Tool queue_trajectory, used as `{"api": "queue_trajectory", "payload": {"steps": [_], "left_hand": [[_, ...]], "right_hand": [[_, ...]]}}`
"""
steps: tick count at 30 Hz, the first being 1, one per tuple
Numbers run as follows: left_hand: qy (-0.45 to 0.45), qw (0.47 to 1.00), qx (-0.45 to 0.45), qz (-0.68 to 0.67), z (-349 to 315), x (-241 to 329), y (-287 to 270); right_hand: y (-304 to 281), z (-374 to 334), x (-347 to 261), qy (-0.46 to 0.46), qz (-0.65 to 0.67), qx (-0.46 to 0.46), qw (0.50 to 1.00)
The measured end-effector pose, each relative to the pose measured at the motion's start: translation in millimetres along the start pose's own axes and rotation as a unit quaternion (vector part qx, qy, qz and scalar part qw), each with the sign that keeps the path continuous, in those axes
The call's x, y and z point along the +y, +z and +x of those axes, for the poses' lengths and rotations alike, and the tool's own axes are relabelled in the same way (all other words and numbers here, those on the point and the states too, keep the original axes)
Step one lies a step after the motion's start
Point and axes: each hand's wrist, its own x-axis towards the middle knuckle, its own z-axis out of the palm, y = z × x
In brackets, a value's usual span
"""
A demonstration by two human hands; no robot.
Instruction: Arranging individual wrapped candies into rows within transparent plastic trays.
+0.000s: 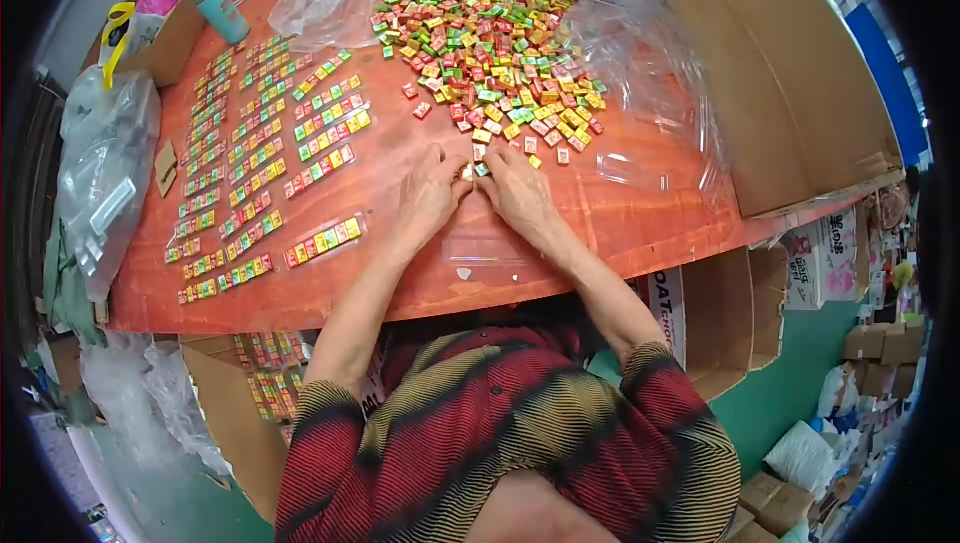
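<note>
A big heap of small wrapped candies (480,33) in red, yellow, green and pink covers the far middle of the table. At its near edge my left hand (432,191) and my right hand (520,191) face each other, fingertips almost meeting. Both hands are closed in a pinch, with small candies between and beside the fingertips; the fingers partly hide them. Just nearer to me lies a clear plastic tray (485,249). To the left, rows of candies (322,241) lie packed in clear trays, in several columns.
The reddish table (640,233) has crumpled clear plastic (640,53) and a tall cardboard box (785,73) at right. A blue bottle (217,8), a box and a plastic bag (105,153) stand at left. Under the near edge, an open carton (240,413) holds filled trays.
</note>
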Motion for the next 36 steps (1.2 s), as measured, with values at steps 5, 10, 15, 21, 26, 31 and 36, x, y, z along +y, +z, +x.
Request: {"api": "queue_trajectory", "payload": {"steps": [5,10,15,21,26,31,36], "left_hand": [[-0.005,1.000,-0.023,0.001,-0.2,-0.4,-1.7],[-0.013,0.999,-0.030,0.025,-4.5,5.3,-3.1],[-0.009,0.999,-0.026,0.028,4.1,8.2,2.4],[-0.002,1.000,-0.017,0.022,25.2,3.0,4.7],[-0.015,1.000,-0.004,0.017,5.1,2.2,6.7],[-0.011,1.000,0.010,0.001,-2.2,13.2,8.8],[0.008,0.999,0.025,0.027,0.8,36.6,11.6]], "right_hand": [[7.8,-4.1,6.5,-0.013,-0.038,-0.033,0.999],[-5.1,-4.3,-4.2,-0.029,0.046,-0.016,0.998],[10.2,-0.1,6.3,0.049,0.058,-0.012,0.997],[3.8,17.9,23.7,0.000,0.060,-0.022,0.998],[13.8,-4.9,19.4,0.051,-0.007,0.035,0.998],[-10.4,7.9,11.6,0.061,-0.019,0.072,0.995],[-11.0,18.0,36.4,0.026,-0.191,0.089,0.977]]}}
